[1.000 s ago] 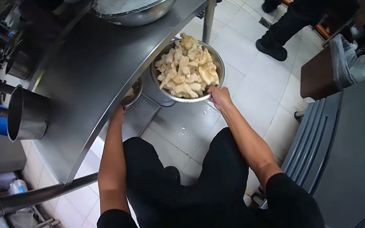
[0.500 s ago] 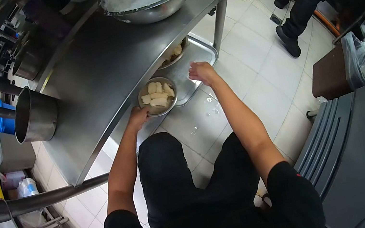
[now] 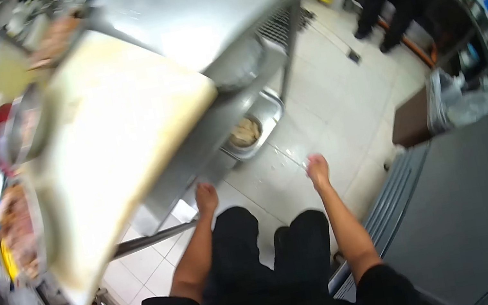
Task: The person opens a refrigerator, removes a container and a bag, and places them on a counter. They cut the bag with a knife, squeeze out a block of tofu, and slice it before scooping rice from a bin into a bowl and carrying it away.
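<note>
My arms reach down over the tiled floor [image 3: 333, 104]. Left fingers [image 3: 204, 193] are loosely curled and empty, just short of the bench [image 3: 193, 11] edge. Right fingers [image 3: 317, 166] are empty too, with open floor around them. The bowl [image 3: 245, 132] sits beyond both, on the lower shelf [image 3: 200, 147].

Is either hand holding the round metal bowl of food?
No: left hand and right hand are both clear of the round metal bowl on the steel tray.
</note>
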Action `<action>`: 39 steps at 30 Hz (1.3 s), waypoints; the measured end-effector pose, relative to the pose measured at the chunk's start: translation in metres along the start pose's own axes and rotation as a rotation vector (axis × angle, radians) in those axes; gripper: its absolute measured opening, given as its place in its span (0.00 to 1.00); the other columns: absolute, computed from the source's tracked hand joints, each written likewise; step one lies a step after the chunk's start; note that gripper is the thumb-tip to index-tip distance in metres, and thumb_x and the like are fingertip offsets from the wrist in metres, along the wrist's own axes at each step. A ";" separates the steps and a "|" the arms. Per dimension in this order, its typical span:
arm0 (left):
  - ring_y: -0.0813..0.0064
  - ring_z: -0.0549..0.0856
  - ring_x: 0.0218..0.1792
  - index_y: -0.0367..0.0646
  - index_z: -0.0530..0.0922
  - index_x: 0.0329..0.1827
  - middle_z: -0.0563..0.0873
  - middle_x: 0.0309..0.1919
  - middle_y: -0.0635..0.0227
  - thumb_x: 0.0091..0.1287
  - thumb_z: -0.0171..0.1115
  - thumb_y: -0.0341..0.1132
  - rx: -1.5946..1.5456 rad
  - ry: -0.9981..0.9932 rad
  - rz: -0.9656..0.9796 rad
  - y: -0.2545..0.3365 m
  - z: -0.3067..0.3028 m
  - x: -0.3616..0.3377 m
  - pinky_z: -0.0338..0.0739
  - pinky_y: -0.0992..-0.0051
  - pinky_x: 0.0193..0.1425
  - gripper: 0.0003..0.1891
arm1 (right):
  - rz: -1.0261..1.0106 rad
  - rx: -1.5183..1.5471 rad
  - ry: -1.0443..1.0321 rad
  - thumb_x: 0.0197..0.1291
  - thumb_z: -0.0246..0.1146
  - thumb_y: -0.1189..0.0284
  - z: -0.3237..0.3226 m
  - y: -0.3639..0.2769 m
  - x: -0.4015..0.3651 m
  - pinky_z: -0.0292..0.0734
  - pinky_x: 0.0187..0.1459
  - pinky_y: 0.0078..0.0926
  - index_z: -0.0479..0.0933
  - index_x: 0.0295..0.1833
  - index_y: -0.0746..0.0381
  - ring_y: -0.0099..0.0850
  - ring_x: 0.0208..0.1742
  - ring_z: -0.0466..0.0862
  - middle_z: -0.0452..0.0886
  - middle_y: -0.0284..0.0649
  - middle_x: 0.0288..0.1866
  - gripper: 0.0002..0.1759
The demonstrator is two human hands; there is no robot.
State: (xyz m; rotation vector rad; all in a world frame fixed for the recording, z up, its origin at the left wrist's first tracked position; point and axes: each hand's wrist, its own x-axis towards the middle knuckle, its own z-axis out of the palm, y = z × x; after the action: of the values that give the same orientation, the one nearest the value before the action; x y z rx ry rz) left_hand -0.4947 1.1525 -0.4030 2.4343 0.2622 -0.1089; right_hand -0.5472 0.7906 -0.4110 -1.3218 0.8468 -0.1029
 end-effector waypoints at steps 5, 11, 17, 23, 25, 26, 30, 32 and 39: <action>0.47 0.79 0.38 0.35 0.75 0.32 0.80 0.32 0.46 0.60 0.52 0.38 0.182 -0.092 -0.087 0.025 -0.113 -0.084 0.74 0.55 0.45 0.12 | -0.233 0.052 0.355 0.58 0.49 0.76 -0.008 -0.073 -0.083 0.63 0.18 0.16 0.66 0.48 0.61 0.20 0.21 0.66 0.66 0.32 0.27 0.12; 0.48 0.79 0.44 0.36 0.78 0.42 0.79 0.40 0.43 0.61 0.49 0.42 0.264 -0.254 -0.181 -0.027 -0.225 -0.147 0.74 0.59 0.53 0.18 | -0.491 0.244 0.422 0.61 0.47 0.73 0.047 -0.275 -0.234 0.61 0.20 0.14 0.68 0.45 0.63 0.18 0.20 0.64 0.65 0.31 0.25 0.09; 0.45 0.76 0.51 0.37 0.76 0.52 0.78 0.45 0.41 0.52 0.57 0.33 -0.050 -0.159 -0.370 -0.134 -0.348 -0.154 0.70 0.61 0.59 0.23 | -0.846 0.389 0.104 0.69 0.43 0.62 0.171 -0.417 -0.390 0.49 0.14 0.12 0.65 0.35 0.60 0.15 0.15 0.54 0.57 0.28 0.18 0.15; 0.46 0.73 0.56 0.36 0.60 0.65 0.71 0.54 0.40 0.53 0.59 0.36 -0.079 -0.140 -0.645 -0.236 -0.486 -0.175 0.69 0.61 0.61 0.35 | -0.891 0.484 -0.395 0.71 0.38 0.55 0.384 -0.407 -0.512 0.46 0.14 0.13 0.64 0.30 0.61 0.16 0.13 0.53 0.53 0.27 0.17 0.23; 0.45 0.73 0.56 0.32 0.57 0.66 0.71 0.53 0.38 0.54 0.61 0.38 -0.048 -0.131 -0.716 -0.276 -0.535 -0.171 0.69 0.61 0.60 0.38 | -0.697 0.498 -0.551 0.71 0.38 0.54 0.454 -0.388 -0.546 0.46 0.13 0.14 0.66 0.29 0.61 0.16 0.12 0.53 0.53 0.27 0.16 0.25; 0.45 0.73 0.56 0.32 0.57 0.66 0.71 0.53 0.38 0.54 0.61 0.38 -0.036 -0.125 -0.724 -0.289 -0.556 -0.165 0.69 0.61 0.60 0.38 | -0.589 0.474 -0.583 0.70 0.37 0.52 0.482 -0.379 -0.558 0.45 0.12 0.15 0.66 0.29 0.61 0.16 0.12 0.52 0.53 0.27 0.15 0.26; 0.44 0.74 0.54 0.31 0.51 0.68 0.74 0.51 0.35 0.53 0.63 0.37 -0.055 0.044 -0.659 -0.339 -0.617 -0.126 0.70 0.61 0.59 0.42 | -0.348 0.272 -0.816 0.70 0.37 0.50 0.588 -0.345 -0.589 0.49 0.14 0.16 0.70 0.30 0.64 0.17 0.13 0.55 0.55 0.26 0.14 0.30; 0.46 0.75 0.55 0.31 0.47 0.69 0.75 0.50 0.35 0.54 0.63 0.38 -0.151 0.073 -0.668 -0.347 -0.646 -0.091 0.70 0.63 0.59 0.44 | -0.191 0.254 -0.893 0.69 0.37 0.49 0.639 -0.331 -0.590 0.47 0.15 0.17 0.69 0.29 0.65 0.16 0.13 0.54 0.54 0.25 0.14 0.32; 0.51 0.77 0.55 0.30 0.41 0.69 0.75 0.52 0.37 0.54 0.65 0.41 -0.243 -0.004 -0.695 -0.406 -0.709 0.018 0.69 0.68 0.59 0.49 | -0.186 0.106 -0.922 0.60 0.48 0.78 0.850 -0.309 -0.563 0.60 0.19 0.15 0.74 0.35 0.65 0.17 0.19 0.66 0.73 0.33 0.30 0.09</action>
State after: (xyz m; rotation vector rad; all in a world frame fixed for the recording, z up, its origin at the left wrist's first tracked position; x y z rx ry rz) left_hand -0.5583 1.9146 -0.1147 2.0053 1.0452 -0.3619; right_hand -0.3203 1.6776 0.1336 -1.1651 -0.0636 0.2983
